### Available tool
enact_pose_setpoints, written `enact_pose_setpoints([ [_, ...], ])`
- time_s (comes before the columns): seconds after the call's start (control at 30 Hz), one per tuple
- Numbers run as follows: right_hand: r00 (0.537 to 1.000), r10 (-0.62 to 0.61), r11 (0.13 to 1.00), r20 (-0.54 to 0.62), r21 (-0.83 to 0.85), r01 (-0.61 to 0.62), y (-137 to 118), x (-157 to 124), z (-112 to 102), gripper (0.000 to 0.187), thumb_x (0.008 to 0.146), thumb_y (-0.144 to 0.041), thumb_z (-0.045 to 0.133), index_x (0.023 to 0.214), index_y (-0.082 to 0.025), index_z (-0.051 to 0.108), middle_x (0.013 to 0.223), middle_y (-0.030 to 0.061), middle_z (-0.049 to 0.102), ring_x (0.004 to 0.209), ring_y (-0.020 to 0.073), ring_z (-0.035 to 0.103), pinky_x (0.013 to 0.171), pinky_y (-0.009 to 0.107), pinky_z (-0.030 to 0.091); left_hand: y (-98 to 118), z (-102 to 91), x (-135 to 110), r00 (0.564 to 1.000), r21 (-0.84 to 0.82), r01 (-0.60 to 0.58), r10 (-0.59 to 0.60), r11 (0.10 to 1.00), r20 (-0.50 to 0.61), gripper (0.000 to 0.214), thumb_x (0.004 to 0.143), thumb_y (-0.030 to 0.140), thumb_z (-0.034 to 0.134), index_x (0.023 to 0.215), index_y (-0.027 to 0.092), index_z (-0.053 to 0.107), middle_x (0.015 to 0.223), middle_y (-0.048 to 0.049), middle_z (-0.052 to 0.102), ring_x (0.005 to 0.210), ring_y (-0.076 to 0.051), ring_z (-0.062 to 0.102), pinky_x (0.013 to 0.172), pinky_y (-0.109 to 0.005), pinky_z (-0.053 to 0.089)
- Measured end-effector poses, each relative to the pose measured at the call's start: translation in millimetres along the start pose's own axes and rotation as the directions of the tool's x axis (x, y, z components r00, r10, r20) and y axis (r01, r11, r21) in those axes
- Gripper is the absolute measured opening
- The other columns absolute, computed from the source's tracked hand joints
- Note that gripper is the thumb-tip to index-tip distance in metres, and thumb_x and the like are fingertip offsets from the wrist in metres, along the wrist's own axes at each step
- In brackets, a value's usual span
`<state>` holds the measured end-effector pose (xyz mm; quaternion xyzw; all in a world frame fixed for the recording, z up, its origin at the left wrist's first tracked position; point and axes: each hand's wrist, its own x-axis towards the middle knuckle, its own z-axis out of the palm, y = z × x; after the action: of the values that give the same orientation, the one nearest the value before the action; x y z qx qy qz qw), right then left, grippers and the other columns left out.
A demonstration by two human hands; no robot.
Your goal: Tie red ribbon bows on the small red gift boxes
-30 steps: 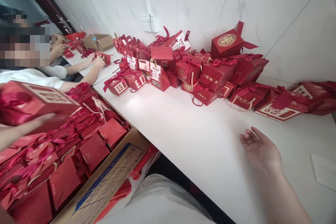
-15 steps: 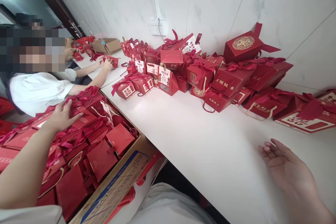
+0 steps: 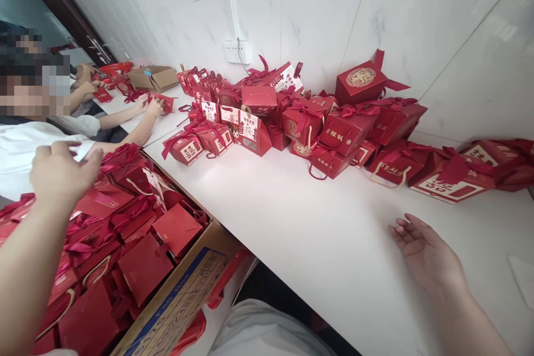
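Note:
My left hand [image 3: 62, 172] is raised over the far left part of a cardboard box [image 3: 196, 258], its fingers apart and nothing held. Inside that box, red gift boxes [image 3: 146, 264] with ribbons and rope handles are heaped to the rim. On the right, my right hand [image 3: 428, 253] rests palm-up on or just above the white table [image 3: 308, 228], fingers loosely curled apart, with nothing in it. Closest to it is a red gift box with a white-framed front [image 3: 450, 183], at the end of a pile of similar ribboned boxes [image 3: 348, 130] along the wall.
A person in a white top [image 3: 37, 147] sits at the left, both hands on a small red box [image 3: 167, 103]. Farther back another person's arms reach the table beside an open cardboard carton [image 3: 154, 78]. A socket [image 3: 237, 52] is on the tiled wall.
My left hand has lifted off the boxes in the carton and moved left. The whole view has shifted slightly; my right hand stays empty over the table.

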<state>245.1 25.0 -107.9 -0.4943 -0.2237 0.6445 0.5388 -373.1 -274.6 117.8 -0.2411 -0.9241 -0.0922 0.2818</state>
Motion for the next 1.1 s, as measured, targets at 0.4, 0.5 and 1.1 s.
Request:
enact_pose_setpoints([
  [0.4, 0.998, -0.025, 0.998, 0.064, 0.053, 0.021, 2.9, 1.4, 4.4, 0.017, 0.072, -0.024, 0.075, 0.087, -0.018, 0.070, 0.078, 0.0028, 0.070, 0.067, 0.0115, 0.066, 0.070, 0.022, 0.064, 258.2, -78.7, 3.7, 0.677, -0.432, -0.716, 0.696, 0.548, -0.238, 0.065, 0.084, 0.073, 0.051, 0.097, 0.013, 0.072, 0.092, -0.0042, 0.061, 0.096, -0.020, 0.057, 0.102, -0.046, 0.044],
  [0.5, 0.996, -0.028, 0.998, 0.083, 0.062, 0.023, 1.9, 0.0, 7.1, 0.019, 0.071, -0.025, 0.077, 0.087, -0.018, 0.069, 0.078, 0.0024, 0.070, 0.067, 0.0114, 0.066, 0.070, 0.022, 0.064, 324.4, -86.5, -4.0, 0.622, -0.564, -0.721, 0.735, 0.403, -0.271, 0.046, 0.088, 0.056, 0.062, 0.096, 0.012, 0.072, 0.093, -0.0046, 0.064, 0.088, -0.016, 0.058, 0.099, -0.043, 0.048],
  [1.1, 0.996, -0.015, 0.999, 0.084, 0.051, 0.011, -8.3, -5.5, 25.3, 0.025, 0.070, -0.029, 0.079, 0.088, -0.019, 0.066, 0.077, 0.0028, 0.071, 0.062, 0.0140, 0.066, 0.066, 0.028, 0.062, 507.8, 15.8, -133.2, 0.581, -0.589, -0.741, 0.748, 0.323, -0.320, 0.086, 0.083, 0.061, 0.061, 0.149, 0.010, 0.041, 0.143, -0.0269, 0.049, 0.147, -0.046, 0.027, 0.112, -0.072, -0.019],
])
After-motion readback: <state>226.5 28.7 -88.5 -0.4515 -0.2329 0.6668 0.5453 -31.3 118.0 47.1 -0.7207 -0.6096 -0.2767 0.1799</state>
